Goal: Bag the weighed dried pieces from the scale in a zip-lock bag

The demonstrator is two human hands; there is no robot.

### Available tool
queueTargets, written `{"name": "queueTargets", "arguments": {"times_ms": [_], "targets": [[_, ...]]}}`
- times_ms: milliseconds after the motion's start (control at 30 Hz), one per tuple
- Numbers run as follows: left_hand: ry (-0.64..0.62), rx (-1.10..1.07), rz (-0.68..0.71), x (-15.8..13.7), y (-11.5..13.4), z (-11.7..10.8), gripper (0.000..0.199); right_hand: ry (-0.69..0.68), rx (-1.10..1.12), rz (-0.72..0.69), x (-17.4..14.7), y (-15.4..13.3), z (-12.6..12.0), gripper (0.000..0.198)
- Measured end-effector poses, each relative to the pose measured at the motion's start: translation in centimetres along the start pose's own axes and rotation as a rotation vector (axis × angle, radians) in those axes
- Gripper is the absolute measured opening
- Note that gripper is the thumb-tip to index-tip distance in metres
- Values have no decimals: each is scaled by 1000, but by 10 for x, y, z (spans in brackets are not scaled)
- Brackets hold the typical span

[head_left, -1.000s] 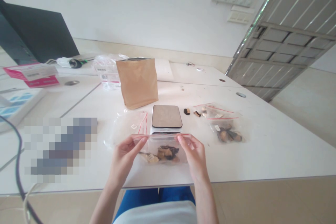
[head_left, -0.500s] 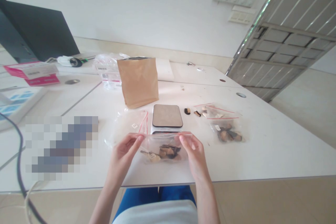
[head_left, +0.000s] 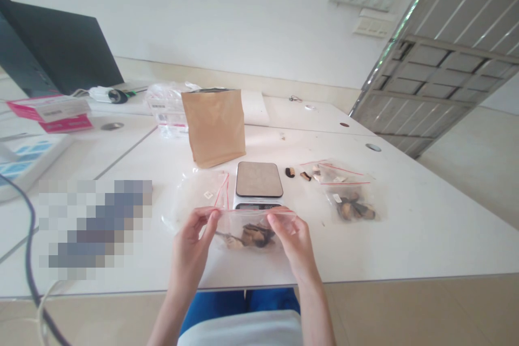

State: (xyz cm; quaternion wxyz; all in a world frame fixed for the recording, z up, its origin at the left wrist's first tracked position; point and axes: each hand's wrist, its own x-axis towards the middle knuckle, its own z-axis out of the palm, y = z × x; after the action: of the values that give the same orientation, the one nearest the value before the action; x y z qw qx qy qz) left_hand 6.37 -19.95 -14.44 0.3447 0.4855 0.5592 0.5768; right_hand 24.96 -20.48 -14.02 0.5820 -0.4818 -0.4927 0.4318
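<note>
Clear zip bag (head_left: pixel 249 230), thin glossy film with a red seal strip along the top, held just above the near edge of the white bench (head_left: pixel 405 238). Dark and tan shrivelled pieces (head_left: pixel 253 235) bunched inside at the bottom. Left hand (head_left: pixel 190 248) pinching the top left corner, fingers closed on the film. Right hand (head_left: pixel 294 246) pinching the top edge toward the right, likewise closed on it. Just behind: small digital scale (head_left: pixel 259 179), rounded square plate, matte grey-brown. Left of it, empty-looking clear bags (head_left: pixel 200 194), crinkled. Right of it, two loose dark pieces (head_left: pixel 295 173) and more filled zip bags (head_left: pixel 352 206). Farther back, upright kraft paper pouch (head_left: pixel 213 127), smooth, flat-fronted.
</note>
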Motion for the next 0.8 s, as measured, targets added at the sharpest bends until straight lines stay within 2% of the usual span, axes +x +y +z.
{"name": "queueTargets", "arguments": {"times_ms": [100, 300, 467, 700, 800], "targets": [[-5, -28, 1, -1, 3, 0, 31, 37, -12, -37, 1, 1, 1, 19], [-168, -184, -45, 0, 2, 2, 30, 118, 12, -59, 1, 0, 6, 19], [-148, -157, -69, -1, 1, 5, 30, 74, 21, -61, 0, -2, 8, 17], [-59, -110, -38, -3, 2, 12, 32, 144, 42, -45, 1, 1, 11, 16], [-69, -143, -43, -3, -1, 12, 32, 149, 57, -18, 1, 1, 12, 17]]}}
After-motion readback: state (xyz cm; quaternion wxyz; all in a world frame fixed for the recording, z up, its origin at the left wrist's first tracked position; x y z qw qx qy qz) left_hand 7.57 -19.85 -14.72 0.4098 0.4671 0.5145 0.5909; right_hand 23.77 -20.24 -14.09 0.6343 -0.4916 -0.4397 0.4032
